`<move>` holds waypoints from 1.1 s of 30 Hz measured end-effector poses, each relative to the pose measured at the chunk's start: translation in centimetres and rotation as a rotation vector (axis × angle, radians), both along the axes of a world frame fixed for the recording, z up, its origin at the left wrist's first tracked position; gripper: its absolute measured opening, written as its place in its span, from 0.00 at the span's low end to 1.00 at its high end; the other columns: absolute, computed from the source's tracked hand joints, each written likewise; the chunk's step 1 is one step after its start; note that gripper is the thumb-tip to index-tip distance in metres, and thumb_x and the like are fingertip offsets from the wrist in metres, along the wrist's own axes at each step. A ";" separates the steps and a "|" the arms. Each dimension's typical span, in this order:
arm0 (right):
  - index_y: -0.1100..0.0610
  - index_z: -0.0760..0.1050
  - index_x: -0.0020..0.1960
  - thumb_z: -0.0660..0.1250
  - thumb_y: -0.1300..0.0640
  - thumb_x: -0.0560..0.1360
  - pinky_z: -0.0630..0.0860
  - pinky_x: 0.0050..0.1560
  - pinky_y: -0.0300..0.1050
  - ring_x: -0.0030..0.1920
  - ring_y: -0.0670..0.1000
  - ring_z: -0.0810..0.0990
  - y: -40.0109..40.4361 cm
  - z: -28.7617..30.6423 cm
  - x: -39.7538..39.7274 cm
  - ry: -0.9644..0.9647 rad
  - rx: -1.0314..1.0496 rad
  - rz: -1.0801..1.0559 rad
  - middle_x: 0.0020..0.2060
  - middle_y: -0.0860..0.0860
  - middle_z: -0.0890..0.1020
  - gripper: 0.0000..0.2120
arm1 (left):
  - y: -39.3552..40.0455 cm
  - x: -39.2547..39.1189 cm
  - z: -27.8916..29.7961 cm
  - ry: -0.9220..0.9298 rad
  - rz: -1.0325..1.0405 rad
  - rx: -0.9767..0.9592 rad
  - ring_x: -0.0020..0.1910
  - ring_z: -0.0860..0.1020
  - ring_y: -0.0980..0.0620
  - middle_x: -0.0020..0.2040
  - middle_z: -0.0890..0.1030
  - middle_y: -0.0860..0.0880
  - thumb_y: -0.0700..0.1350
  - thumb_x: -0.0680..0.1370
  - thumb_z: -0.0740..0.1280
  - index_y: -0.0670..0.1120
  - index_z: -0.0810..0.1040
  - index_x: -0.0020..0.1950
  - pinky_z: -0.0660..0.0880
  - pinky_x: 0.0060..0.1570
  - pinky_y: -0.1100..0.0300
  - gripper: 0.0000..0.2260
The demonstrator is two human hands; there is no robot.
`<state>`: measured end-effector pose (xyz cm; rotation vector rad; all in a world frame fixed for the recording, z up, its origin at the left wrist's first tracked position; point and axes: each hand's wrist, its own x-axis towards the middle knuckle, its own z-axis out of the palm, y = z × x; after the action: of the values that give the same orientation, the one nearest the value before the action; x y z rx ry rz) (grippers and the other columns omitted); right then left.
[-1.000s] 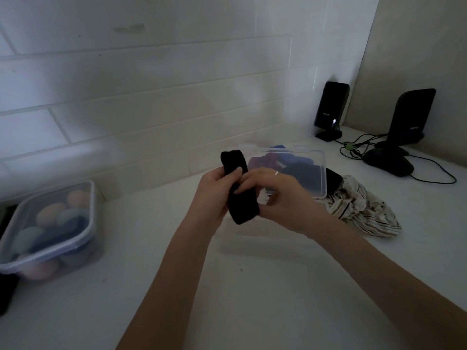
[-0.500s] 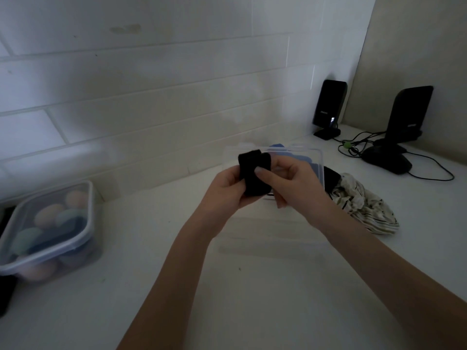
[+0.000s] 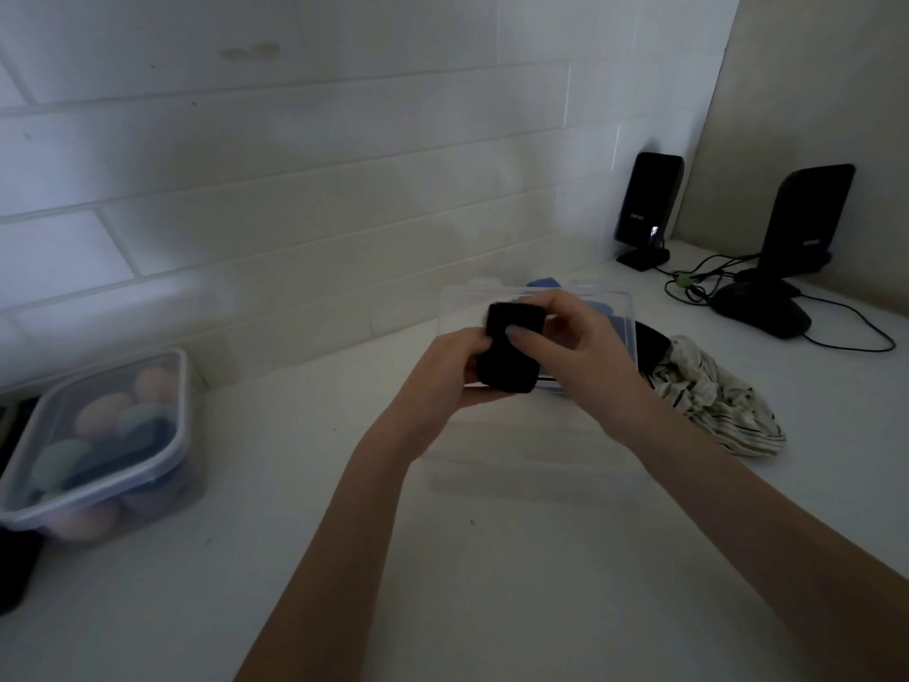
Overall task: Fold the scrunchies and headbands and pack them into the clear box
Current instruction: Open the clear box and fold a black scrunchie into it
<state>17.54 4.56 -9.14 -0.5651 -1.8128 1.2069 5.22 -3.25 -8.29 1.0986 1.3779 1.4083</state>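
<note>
**A:** The left hand (image 3: 455, 366) cups a black headband (image 3: 511, 354), fingers curled under and behind it, while the right hand (image 3: 578, 347) pinches the same bundle from the other side, thumb laid flat across its front. Both are gripping it, raised above the counter (image 3: 492, 558) and directly in front of the clear box (image 3: 624, 307).

**B:** So which step does that make it?

**A:** By the look of it, the fold is nearly done. The band is doubled into a short, thick block, not a loose loop. Packing is what remains for this piece.

**B:** And the box itself?

**A:** It stands just behind the hands, with blue fabric (image 3: 543, 284) showing inside, so some pieces appear to be packed. Its clear lid seems to lie flat on the counter in front, though that part is faint and hard to be sure of.

**B:** What does the next move ask for?

**A:** Probably keeping the pinch firm so the stretchy fold does not spring open, then carrying the block forward over the near wall and pressing it down beside the blue pieces before letting go.

**B:** Anything left to fold?

**A:** A striped cream cloth piece (image 3: 713, 406) lies crumpled just right of the box, with something dark (image 3: 651, 344) between them. Those likely come next. The lidded tub of coloured sponges (image 3: 93, 435) at far left looks unrelated.
</note>
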 end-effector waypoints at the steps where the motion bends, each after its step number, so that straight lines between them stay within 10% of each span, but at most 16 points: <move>1: 0.63 0.75 0.52 0.69 0.62 0.73 0.74 0.57 0.63 0.51 0.64 0.77 0.0 0.0 0.0 0.005 -0.008 0.013 0.49 0.64 0.79 0.09 | 0.0 0.0 0.0 0.039 0.019 0.011 0.43 0.83 0.51 0.42 0.84 0.48 0.42 0.79 0.59 0.47 0.79 0.45 0.81 0.46 0.55 0.10; 6: 0.58 0.73 0.50 0.66 0.65 0.75 0.75 0.42 0.39 0.39 0.44 0.78 0.0 0.4 0.2 0.062 -0.119 0.113 0.38 0.49 0.79 0.06 | -0.3 -0.9 -0.4 0.494 0.113 0.153 0.44 0.82 0.38 0.43 0.83 0.37 0.58 0.69 0.66 0.39 0.80 0.47 0.77 0.49 0.39 0.22; 12: 0.65 0.73 0.51 0.64 0.62 0.76 0.75 0.36 0.44 0.34 0.49 0.76 0.0 0.4 0.2 0.059 -0.143 0.123 0.35 0.54 0.76 0.06 | -0.9 -1.3 -0.5 0.714 0.120 0.152 0.40 0.78 0.45 0.39 0.82 0.40 0.59 0.73 0.58 0.40 0.80 0.44 0.73 0.42 0.49 0.23; 18: 0.58 0.66 0.44 0.69 0.62 0.74 0.74 0.21 0.42 0.21 0.53 0.76 -0.5 -0.3 -0.3 -0.199 -0.081 0.145 0.26 0.60 0.76 0.10 | -1.6 -3.0 -1.1 1.097 0.318 0.320 0.54 0.79 0.50 0.49 0.84 0.51 0.53 0.75 0.60 0.48 0.82 0.51 0.72 0.57 0.46 0.15; 26: 0.60 0.72 0.41 0.71 0.60 0.73 0.83 0.36 0.50 0.31 0.56 0.84 -2.0 -1.0 -1.2 -0.543 0.080 0.140 0.35 0.63 0.84 0.08 | -3.3 -3.1 -3.4 0.948 0.244 0.086 0.54 0.66 0.52 0.50 0.71 0.51 0.43 0.72 0.71 0.52 0.82 0.47 0.61 0.52 0.63 0.06; 33: 0.52 0.84 0.50 0.71 0.60 0.70 0.73 0.35 0.24 0.32 0.37 0.79 -2.0 -1.6 -1.3 -0.730 0.205 0.135 0.38 0.49 0.85 0.10 | -3.7 -3.2 -3.5 0.894 0.263 -0.099 0.45 0.70 0.50 0.45 0.68 0.49 0.42 0.74 0.65 0.49 0.81 0.41 0.66 0.45 0.60 0.06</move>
<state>16.22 2.60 -10.71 -0.8460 -2.5853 0.9394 1.99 -6.91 -11.75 1.6178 2.2533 1.0130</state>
